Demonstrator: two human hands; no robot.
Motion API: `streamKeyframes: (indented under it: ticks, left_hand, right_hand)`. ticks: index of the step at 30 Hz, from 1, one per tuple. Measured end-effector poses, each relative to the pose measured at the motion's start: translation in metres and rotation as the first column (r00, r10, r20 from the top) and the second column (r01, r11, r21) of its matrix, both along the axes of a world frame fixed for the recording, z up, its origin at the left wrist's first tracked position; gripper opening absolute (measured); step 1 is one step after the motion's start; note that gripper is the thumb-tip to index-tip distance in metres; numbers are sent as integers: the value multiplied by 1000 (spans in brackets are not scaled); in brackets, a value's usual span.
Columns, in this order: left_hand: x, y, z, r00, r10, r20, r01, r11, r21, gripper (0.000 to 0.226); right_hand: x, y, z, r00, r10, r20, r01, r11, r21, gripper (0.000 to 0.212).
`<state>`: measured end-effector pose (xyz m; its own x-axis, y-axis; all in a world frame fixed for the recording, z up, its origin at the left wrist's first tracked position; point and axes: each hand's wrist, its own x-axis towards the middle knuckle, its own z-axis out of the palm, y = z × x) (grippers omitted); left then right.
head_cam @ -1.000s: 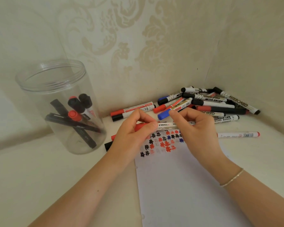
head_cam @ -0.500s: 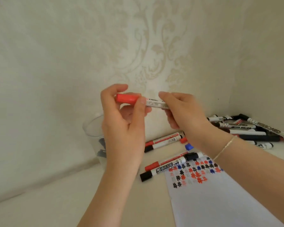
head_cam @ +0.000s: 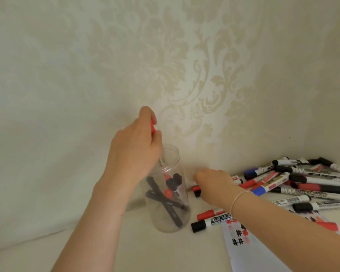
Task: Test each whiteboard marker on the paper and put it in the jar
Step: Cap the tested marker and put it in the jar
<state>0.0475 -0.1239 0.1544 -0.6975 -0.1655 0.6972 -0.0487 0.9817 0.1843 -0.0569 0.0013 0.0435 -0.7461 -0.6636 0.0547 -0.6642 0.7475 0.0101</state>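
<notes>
Item: red-capped marker [head_cam: 153, 127], pinched upright between thumb and fingers of the left hand [head_cam: 134, 148], cap end up, its pale barrel reaching down through the mouth of the jar [head_cam: 171, 222]. Jar: clear plastic, upright on the table [head_cam: 86, 250], holding several black and red markers that lean crosswise. Right hand [head_cam: 214, 186]: low beside the jar, fingers curled down over a red marker and a black one [head_cam: 197, 191] lying by the wall; whether it grips one cannot be told, the fingertips being hidden. Pile [head_cam: 302, 179]: many markers, black, red and blue caps, heaped in the corner, well apart from the jar. Two more, red cap [head_cam: 205, 213] and black cap [head_cam: 198, 226], lie between jar and paper [head_cam: 249, 254]. Paper: white sheet with small hash marks in black and red, partly under the right forearm. Risks, as judged: the descending marker may catch on the crossed ones inside and stick out above the rim; the left hand, close over the rim, may tip the light jar if it presses sideways; the right forearm may drag the paper or roll the two loose markers off toward the table edge. Surface: cream, smooth, matt. Room: a corner, walls papered in pale damask with a beige floral pattern, soft even light.
</notes>
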Motion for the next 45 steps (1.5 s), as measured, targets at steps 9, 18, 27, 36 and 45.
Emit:
streamKeyframes:
  ticks: [9,18,27,36,45]
  left_hand:
    - [-23,-12,-11,915,61,398,-100,992,77,9]
    - [-43,-17,-3,625,-65,778,-22,995,100,22]
    - [-65,-21,-10,283,-230,931,-188,939,289,27]
    - [-41,34,26,950,-31,309,66,992,-104,27]
    - [-68,80,-48,800,24,599,281,868,-410,12]
  right_hand:
    - [-10,1,-18,999,-6,-45,8,999,44,30]
    - [-19,7,-23,987,127,-98,-132,990,-51,17]
    - [-24,28,16,962,170,216,119,450,-885,14]
    - [-24,38,16,863,293,411,276,408,-870,9]
    - [-18,63,1,984,83,154,62,657,-751,26]
